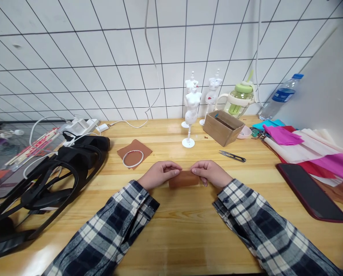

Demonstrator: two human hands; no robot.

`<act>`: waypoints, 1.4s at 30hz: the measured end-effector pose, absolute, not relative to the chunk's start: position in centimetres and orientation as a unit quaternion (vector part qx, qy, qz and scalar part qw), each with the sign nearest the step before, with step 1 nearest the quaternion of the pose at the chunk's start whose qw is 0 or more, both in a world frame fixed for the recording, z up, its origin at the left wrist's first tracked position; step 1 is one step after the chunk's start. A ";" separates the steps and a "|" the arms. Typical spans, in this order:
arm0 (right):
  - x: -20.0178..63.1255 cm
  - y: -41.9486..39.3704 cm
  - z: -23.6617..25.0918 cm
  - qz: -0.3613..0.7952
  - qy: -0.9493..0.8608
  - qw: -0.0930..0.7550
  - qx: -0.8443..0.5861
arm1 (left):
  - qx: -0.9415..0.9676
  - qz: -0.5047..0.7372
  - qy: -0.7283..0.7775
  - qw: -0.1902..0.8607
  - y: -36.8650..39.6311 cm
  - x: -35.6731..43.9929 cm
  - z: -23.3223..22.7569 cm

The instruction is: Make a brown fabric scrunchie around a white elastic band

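A small rectangle of brown fabric (184,180) is stretched between my hands, low over the middle of the wooden table. My left hand (161,173) pinches its upper left corner between thumb and fingers. At the upper right corner, my right hand (211,173) pinches it the same way. Whether the fabric is folded, I cannot tell for sure. To the left lies a brown fabric square (147,148) with a silver ring (133,167) on it. Beyond my hands stands a white mini dress form (192,103), upright on its round base.
Two more dress forms (213,92) stand behind. Right of them are a cardboard box (221,130), thread snips (232,156), a bottle (281,97), coloured fabrics (292,147) and a phone (311,191). Black straps (73,165) and a power strip (82,127) occupy the left.
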State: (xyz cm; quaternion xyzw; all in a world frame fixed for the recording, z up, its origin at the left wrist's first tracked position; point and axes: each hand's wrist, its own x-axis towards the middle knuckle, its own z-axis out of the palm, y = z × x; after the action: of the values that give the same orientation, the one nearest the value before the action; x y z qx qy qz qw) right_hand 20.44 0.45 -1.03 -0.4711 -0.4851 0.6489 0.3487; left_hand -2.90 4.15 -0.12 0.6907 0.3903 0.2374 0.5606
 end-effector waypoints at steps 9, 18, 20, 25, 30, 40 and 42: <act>20.8 0.6 -1.1 0.660 -0.425 0.324 -0.528 | 0.654 0.354 0.436 0.507 5.3 -3.4 -1.5; 18.8 0.4 -2.5 0.354 -0.665 0.289 -0.591 | 0.862 0.214 0.389 0.245 4.1 -2.1 -1.3; 18.9 0.4 -2.6 0.331 -0.673 0.290 -0.594 | 0.868 0.193 0.399 0.223 4.1 -2.2 -1.3; 19.3 0.6 -2.7 0.266 -0.706 0.280 -0.593 | 0.871 0.170 0.417 0.196 4.4 -2.4 -1.6; 19.7 0.6 -2.5 0.162 -0.754 0.269 -0.577 | 0.873 0.177 0.419 0.177 4.4 -2.3 -1.8; 19.7 0.9 -2.8 0.186 -0.755 0.217 -0.590 | 0.885 0.169 0.412 0.139 4.3 -2.3 -1.8; 19.7 0.9 -2.8 0.186 -0.756 0.213 -0.591 | 0.889 0.164 0.408 0.126 4.1 -2.4 -1.4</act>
State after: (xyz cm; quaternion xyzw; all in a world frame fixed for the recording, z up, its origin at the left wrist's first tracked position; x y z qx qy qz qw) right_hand 19.73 0.89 -2.79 -0.5909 -0.7556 0.1857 0.2130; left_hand -2.41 4.10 -1.40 0.8892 0.4081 0.1644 0.1257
